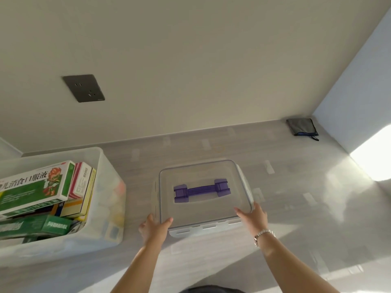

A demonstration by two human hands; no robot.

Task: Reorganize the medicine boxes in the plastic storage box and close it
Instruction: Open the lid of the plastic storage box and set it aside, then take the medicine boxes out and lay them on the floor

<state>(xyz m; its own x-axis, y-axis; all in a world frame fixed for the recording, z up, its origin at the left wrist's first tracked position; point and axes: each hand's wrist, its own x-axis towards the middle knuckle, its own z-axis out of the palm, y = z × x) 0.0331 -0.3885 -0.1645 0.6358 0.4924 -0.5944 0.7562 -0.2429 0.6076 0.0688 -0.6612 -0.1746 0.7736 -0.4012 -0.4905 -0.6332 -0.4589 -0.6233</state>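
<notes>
Far left, a large translucent plastic storage tub (101,199) is sitting on the pale grey wood-grain floor (296,187), and it is brimming with cardboard medicine boxes (42,187): a big green-and-white one is lying slanted on top, with pink, yellow and darker green packs crowding beneath it. Above it on the cream wall, a dark grey socket plate (83,88) is showing.

Moving to the middle, a smaller clear plastic storage box with a purple carry handle (202,190) is resting on the floor just right of the tub, its lid on (whether the side clips are latched, I cannot tell). The left hand (153,228) is gripping its near left corner, thumb curling over the lid's edge. The right hand (252,217) is taking the near right corner, fingers lying along the lid; a beaded bracelet (263,234) is circling that wrist.

Far right, a folded dark grey cloth (301,127) is lying in the corner, beside bright sunlight.
</notes>
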